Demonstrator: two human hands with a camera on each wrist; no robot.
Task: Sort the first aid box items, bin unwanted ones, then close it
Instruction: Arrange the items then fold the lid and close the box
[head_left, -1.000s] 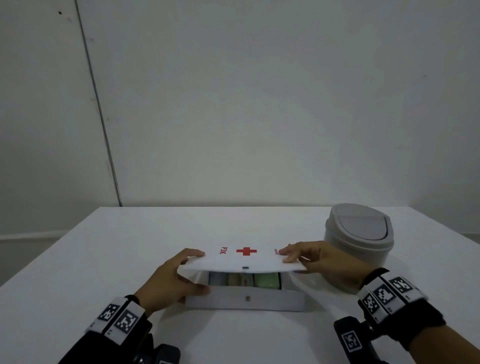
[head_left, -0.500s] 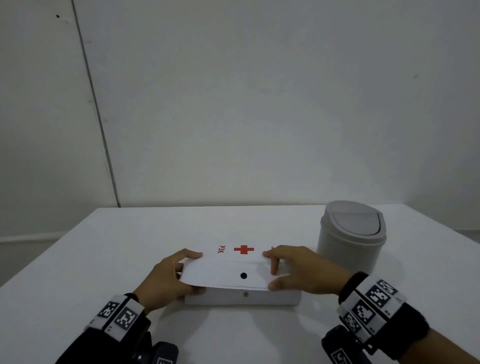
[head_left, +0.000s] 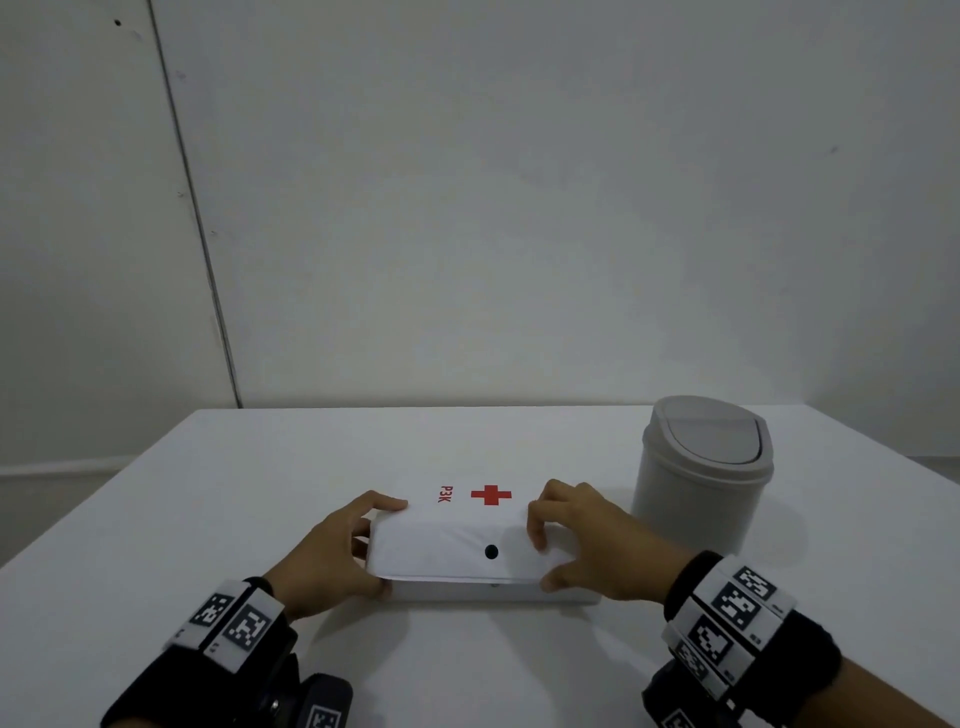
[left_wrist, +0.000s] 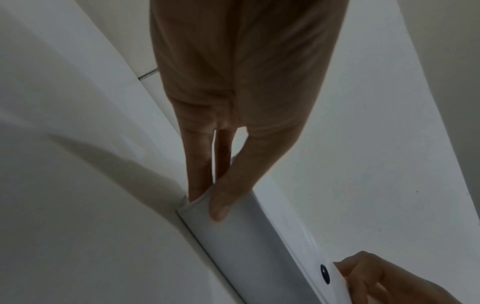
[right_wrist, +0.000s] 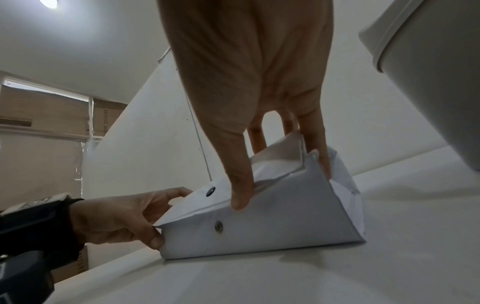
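The first aid box (head_left: 467, 540) is gripped at its ends by the left hand (head_left: 332, 551) and right hand (head_left: 587, 540). Its flap (right_wrist: 207, 197) is held just off the front snap (right_wrist: 218, 225). The bin (head_left: 701, 467) is stood near the right hand.

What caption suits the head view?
Both hands, left hand and right hand, fold the first aid box flap down, unsnapped.

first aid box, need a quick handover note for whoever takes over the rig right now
Left hand: grips the left end of the first aid box, thumb on the front wall.
Right hand: pinches the flap at the right end.
The box sits on the table, the closed bin to its right.
Done: flap folded over the front.
Left: the snap is not pressed onto its stud; press it shut.
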